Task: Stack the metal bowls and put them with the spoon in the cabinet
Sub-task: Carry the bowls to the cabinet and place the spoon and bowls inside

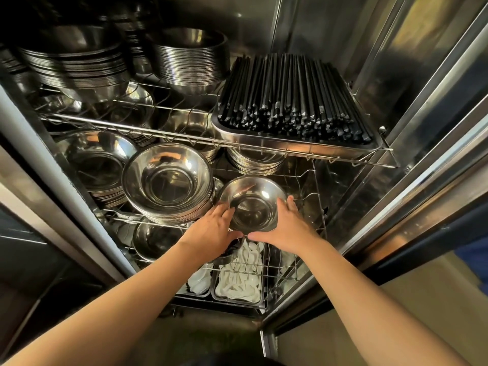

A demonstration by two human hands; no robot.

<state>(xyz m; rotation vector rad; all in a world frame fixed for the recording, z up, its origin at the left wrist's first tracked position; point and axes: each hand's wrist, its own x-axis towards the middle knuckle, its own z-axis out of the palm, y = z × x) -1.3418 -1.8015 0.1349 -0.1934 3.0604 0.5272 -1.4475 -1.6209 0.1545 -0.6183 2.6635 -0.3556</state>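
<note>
Cupping the metal bowl [253, 203] between both hands, left hand [211, 231] and right hand [287, 228], fingers curled on its rim, the person holds it over the cabinet's middle rack [314, 180]. Placing seems nearly done; no spoon is clearly visible.

Dim, glare on steel, perhaps fisheye-bent edges.

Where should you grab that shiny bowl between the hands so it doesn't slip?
Hold the metal bowl by its thin rim on two opposite sides, coming from the open cabinet front. It sits upright and its walls are smooth and slanted. The left hand and right hand already flank it like this.
</note>
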